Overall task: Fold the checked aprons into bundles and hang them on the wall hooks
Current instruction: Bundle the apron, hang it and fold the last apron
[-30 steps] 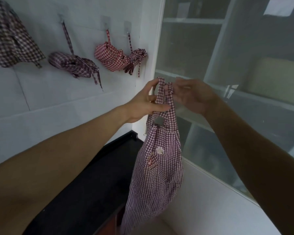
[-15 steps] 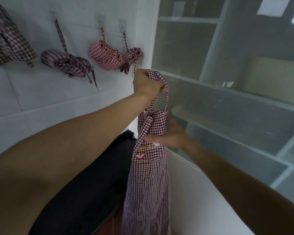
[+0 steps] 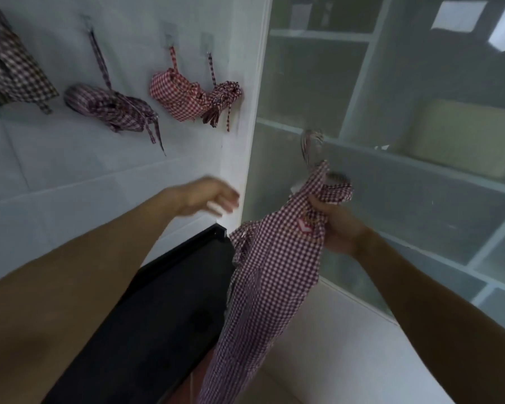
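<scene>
**Apron gripped in the right hand, left hand free by the wall corner**

The right hand grips the checked apron near its top, fingers curled round bunched cloth beside a red chevron patch. The rest of the apron hangs down past the edge of the black counter, whose far corner butts against the white wall. A blurred strap loop stands above the grip, in front of the frosted glass cabinet.

The left hand is blurred, fingers loosely extended and holding nothing, in the open space between the wall corner and the apron, clear of both.

On the wall, three wrapped bundles hang by their straps from hooks: a dark bundle, a red bundle and a small bundle touching it. A loose checked cloth hangs at the far left. Behind the cabinet glass, shelves hold a pale box shape, too hazy to identify.
</scene>
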Available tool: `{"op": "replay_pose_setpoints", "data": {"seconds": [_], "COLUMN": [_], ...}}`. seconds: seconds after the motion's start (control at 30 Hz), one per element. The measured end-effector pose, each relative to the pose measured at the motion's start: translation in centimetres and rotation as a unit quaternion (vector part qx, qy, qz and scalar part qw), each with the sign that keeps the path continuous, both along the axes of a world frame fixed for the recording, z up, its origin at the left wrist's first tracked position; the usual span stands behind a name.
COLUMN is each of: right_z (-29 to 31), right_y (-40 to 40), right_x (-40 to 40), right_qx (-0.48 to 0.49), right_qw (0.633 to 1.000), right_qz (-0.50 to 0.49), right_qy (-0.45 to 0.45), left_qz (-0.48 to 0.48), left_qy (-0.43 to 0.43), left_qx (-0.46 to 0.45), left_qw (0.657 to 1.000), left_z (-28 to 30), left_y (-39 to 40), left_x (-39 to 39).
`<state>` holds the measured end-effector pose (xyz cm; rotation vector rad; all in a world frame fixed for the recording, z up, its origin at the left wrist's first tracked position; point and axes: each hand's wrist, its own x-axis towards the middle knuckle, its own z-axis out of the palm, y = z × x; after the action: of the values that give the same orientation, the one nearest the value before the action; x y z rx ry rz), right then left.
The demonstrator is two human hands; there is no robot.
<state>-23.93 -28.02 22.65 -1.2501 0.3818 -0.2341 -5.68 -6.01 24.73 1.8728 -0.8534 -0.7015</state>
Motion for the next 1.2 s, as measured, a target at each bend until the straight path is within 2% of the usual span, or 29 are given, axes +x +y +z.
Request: {"op": "replay_pose_setpoints", "data": {"seconds": [0.07, 0.13, 0.2, 0.3, 0.43, 0.53, 0.67, 0.8, 0.87, 0.97, 1.1, 1.17, 1.2], "right_z": [1.7, 3.3, 4.4, 5.6, 6.3, 5.9, 3.8, 2.1, 1.2, -1.0, -4.1, -5.1, -5.3], "right_y": [-0.5, -0.4, -0.2, -0.3, -2.5, -4.9, -6.4, -7.0, -7.2, -6.5, -3.7, -2.2, -1.8], "right_x": [0.0, 0.2, 0.5, 1.1, 1.1, 0.5, 0.4, 2.0, 3.4, 5.8, 10.0, 12.0, 12.4], "right_qx": [0.001, -0.015, -0.043, -0.079, -0.079, -0.127, -0.163, -0.148, -0.141, -0.118, -0.095, -0.089, -0.097], "right_qw": [1.0, 0.999, 0.998, 0.995, 0.997, 0.989, 0.981, 0.981, 0.982, 0.985, 0.989, 0.989, 0.988], "right_qz": [0.009, 0.028, 0.047, 0.064, 0.003, -0.039, -0.02, -0.02, -0.018, -0.006, 0.074, 0.081, 0.077], "right_qy": [-0.021, -0.031, -0.03, -0.014, 0.014, 0.061, 0.108, 0.121, 0.12, 0.121, 0.09, 0.082, 0.089], "left_qz": [-0.081, -0.141, -0.151, -0.082, -0.022, 0.016, 0.008, -0.01, -0.01, 0.041, 0.11, 0.19, 0.204], "left_qy": [0.109, 0.177, 0.187, 0.143, 0.103, 0.076, -0.002, -0.037, -0.098, -0.256, -0.4, -0.447, -0.446], "left_qx": [0.082, 0.078, 0.055, 0.01, -0.033, -0.062, -0.014, 0.002, 0.042, 0.102, 0.289, 0.287, 0.285], "left_qw": [0.987, 0.971, 0.969, 0.986, 0.994, 0.995, 1.0, 0.999, 0.994, 0.96, 0.863, 0.826, 0.824], "left_z": [-5.4, -9.6, -11.7, -12.5, -12.4, -11.5, -9.5, -6.7, -4.8, -0.7, 4.6, 5.3, 5.0], "left_y": [0.4, -0.1, -1.3, -2.8, -2.3, -1.0, 0.0, 1.6, 2.6, 4.6, 7.8, 8.6, 8.6], "left_x": [-0.6, -2.2, -4.4, -6.9, -5.5, -3.6, -1.5, -0.1, 0.5, 2.6, 3.9, 3.9, 3.9]}}
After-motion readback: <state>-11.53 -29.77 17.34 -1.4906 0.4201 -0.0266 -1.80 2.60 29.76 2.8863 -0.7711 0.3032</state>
